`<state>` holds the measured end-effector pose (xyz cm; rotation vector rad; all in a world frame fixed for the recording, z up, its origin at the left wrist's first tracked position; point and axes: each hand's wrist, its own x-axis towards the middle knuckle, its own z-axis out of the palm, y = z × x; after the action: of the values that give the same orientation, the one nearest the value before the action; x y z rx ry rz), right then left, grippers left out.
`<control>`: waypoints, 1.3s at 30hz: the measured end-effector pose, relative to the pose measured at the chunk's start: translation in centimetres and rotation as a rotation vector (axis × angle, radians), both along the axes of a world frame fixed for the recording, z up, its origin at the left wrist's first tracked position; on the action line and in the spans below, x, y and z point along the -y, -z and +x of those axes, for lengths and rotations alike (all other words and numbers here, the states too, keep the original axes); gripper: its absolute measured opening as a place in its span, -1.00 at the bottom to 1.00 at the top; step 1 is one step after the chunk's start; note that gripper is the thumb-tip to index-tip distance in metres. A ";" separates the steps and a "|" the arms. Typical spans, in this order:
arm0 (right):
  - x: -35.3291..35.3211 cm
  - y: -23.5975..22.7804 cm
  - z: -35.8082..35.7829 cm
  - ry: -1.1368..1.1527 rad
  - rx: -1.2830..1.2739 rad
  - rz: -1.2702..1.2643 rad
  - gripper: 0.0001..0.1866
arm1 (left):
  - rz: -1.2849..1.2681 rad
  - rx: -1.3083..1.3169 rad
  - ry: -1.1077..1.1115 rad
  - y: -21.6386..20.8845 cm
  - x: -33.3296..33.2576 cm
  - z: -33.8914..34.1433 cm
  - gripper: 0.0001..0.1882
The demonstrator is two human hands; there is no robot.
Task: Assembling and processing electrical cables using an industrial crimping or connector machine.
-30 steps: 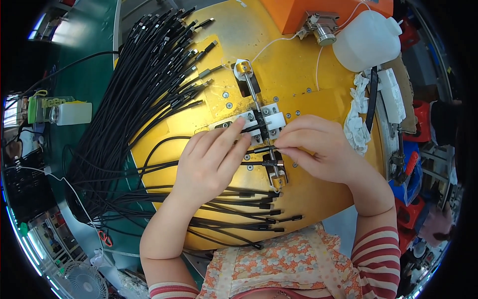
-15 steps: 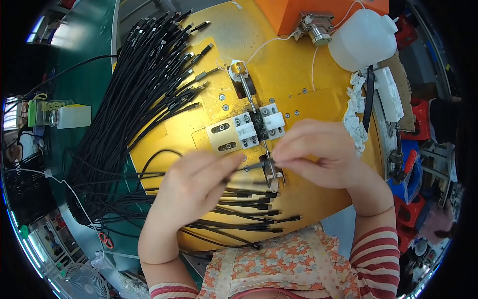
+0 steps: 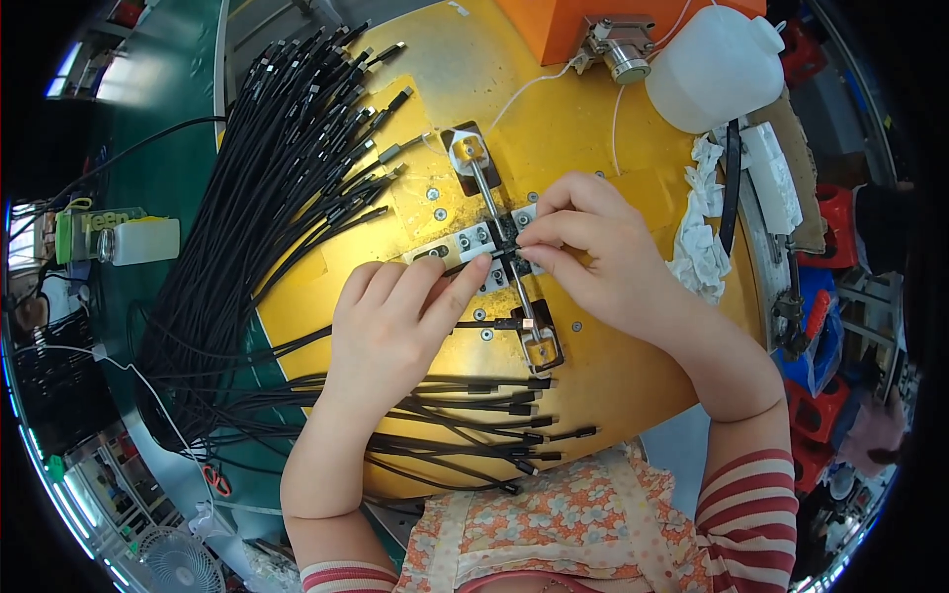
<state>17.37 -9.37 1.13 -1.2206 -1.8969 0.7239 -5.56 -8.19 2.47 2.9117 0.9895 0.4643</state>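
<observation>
A black cable [image 3: 453, 270] lies across the small white clamp block [image 3: 474, 240] in the middle of the yellow plate. My left hand [image 3: 390, 311] is closed on this cable, its index finger stretched along it to the block. At the other end, my right hand [image 3: 593, 247] pinches the cable's tip, mostly hidden by my fingers. Two thin metal rods, an upper one [image 3: 484, 188] and a lower one [image 3: 522, 287], point at the block from opposite sides. Another black cable's connector [image 3: 509, 324] rests by the lower rod, just right of my left hand.
A thick bundle of black cables [image 3: 267, 168] spreads along the left of the yellow plate [image 3: 633, 385]. Several cable ends [image 3: 514, 407] lie near my apron. At the back right stand an orange housing [image 3: 544, 25] and a white plastic jug [image 3: 717, 69], with crumpled tissue [image 3: 699, 242] nearby.
Both hands have moved up and away from me, from near the lower rod to the clamp block, bringing the cable onto it. Another cable's connector now shows beside the lower rod.
</observation>
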 end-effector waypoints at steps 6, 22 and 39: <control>0.5 -0.7 0.1 -0.021 0.128 0.069 -0.84 | 0.038 -0.021 0.005 0.2 0.0 0.0 -0.52; 2.0 -1.2 -0.4 -0.269 0.083 0.182 -0.83 | -0.042 -0.008 -0.023 -0.2 0.0 0.2 -0.55; 1.4 -2.8 0.9 -0.181 -0.126 0.034 -0.90 | -0.081 0.149 -0.025 -2.5 0.0 -1.1 -0.63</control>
<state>18.28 -10.78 3.92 -0.9677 -1.9231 0.8402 -6.70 -8.16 4.93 2.7501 1.0007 0.6166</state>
